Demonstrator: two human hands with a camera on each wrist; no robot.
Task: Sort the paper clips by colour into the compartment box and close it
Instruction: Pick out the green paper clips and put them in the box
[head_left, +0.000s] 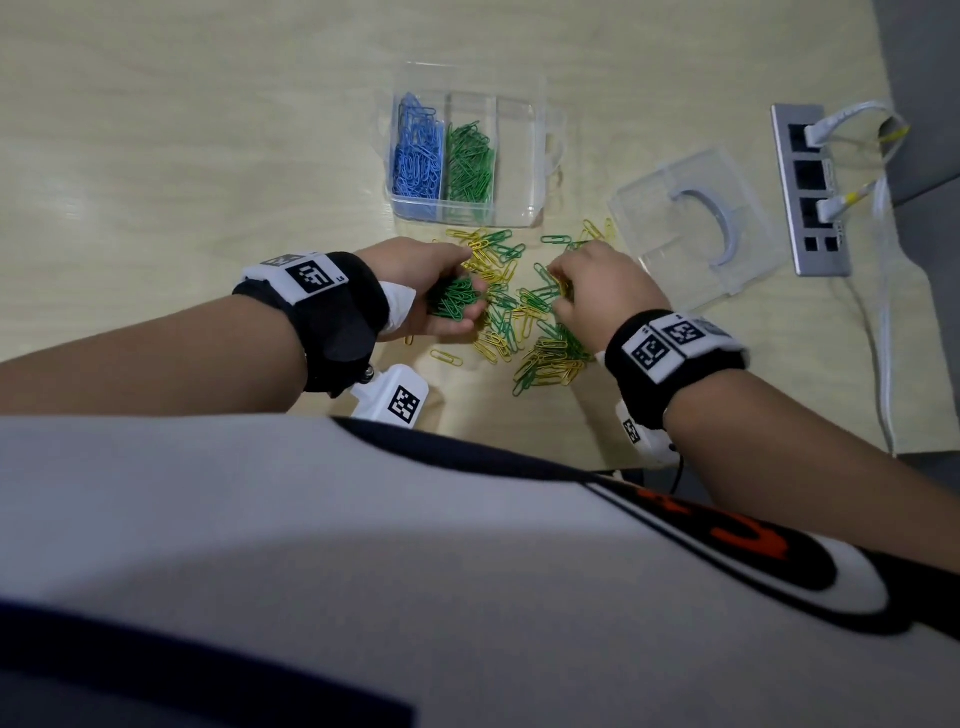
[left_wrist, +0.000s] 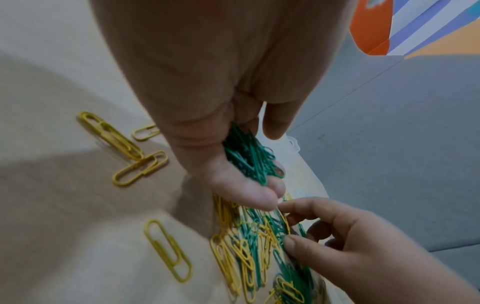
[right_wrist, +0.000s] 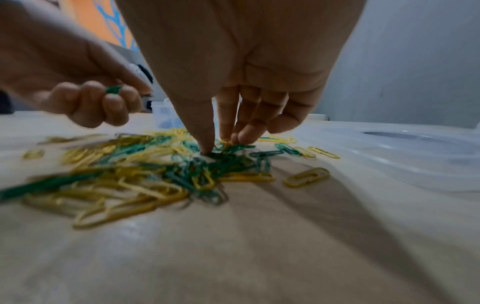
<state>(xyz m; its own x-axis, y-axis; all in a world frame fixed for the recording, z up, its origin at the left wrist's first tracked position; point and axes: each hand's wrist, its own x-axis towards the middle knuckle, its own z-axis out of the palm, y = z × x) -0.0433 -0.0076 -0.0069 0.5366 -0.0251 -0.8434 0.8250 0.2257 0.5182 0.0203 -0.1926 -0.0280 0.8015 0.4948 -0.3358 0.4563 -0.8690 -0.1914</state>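
Green clips (head_left: 453, 304) fill cupped left hand (head_left: 426, 288); right hand (head_left: 597, 291) pinches pile (head_left: 535, 332).

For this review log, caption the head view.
Left hand cups green clips while right hand picks from the mixed pile.

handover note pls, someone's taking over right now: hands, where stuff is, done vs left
Left hand: cupped, gripping a bunch of green clips, over the left edge of the pile.
Right hand: fingertips down in the mixed green and yellow pile, picking at a green clip; grasp not clear.
Compartment box: open, beyond the pile. Left compartment holds blue clips, the middle one green clips, the right one looks empty.
Lid: off, lying on the table right of the pile.
Done: no blue left on the table; green partly sorted.
Left: remaining green, all yellow, then close the box.
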